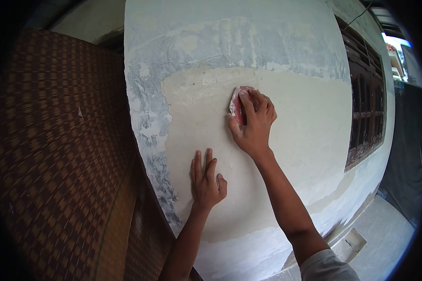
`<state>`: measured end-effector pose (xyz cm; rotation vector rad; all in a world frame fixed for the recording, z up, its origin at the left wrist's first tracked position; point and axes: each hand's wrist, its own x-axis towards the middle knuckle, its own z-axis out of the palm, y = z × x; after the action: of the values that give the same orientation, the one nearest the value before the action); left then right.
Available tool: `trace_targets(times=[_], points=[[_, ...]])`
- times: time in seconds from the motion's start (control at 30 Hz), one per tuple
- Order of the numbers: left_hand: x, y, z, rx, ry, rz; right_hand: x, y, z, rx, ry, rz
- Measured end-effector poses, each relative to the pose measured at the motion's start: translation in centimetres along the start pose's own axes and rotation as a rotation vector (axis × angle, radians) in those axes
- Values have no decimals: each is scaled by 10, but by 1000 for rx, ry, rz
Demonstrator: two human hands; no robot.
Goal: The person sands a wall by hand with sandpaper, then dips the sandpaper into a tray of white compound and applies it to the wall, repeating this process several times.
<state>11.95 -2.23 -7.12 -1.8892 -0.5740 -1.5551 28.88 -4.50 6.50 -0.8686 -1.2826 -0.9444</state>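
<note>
My right hand [254,119] grips a flat red pad [239,108] against the wall. White residue coats the pad's edges, and my fingers hide part of its right side. It lies on a smooth cream-coloured patch [305,122] of the wall. Lower and to the left, my left hand [206,182] is at the same patch, palm towards the wall, fingers stretched upward and thumb out to the right. Nothing is in that hand.
Rough grey-white wall [197,40] surrounds the cream patch above and to the left. A dark wooden window [365,96] is set in the wall at right. Brown woven matting [65,131] stands close on the left. A recessed rectangle [352,243] shows in the floor at lower right.
</note>
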Motion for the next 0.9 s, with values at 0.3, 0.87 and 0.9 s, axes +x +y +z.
trace_targets(times=[0.3, 0.87, 0.9], points=[[2, 1, -1, -17, 7, -8, -27, -7, -9, 2, -54, 27], [1, 1, -1, 9, 38, -12, 12, 0, 7, -12, -24, 23], [1, 1, -1, 7, 36, -11, 3, 0, 9, -11, -26, 23]])
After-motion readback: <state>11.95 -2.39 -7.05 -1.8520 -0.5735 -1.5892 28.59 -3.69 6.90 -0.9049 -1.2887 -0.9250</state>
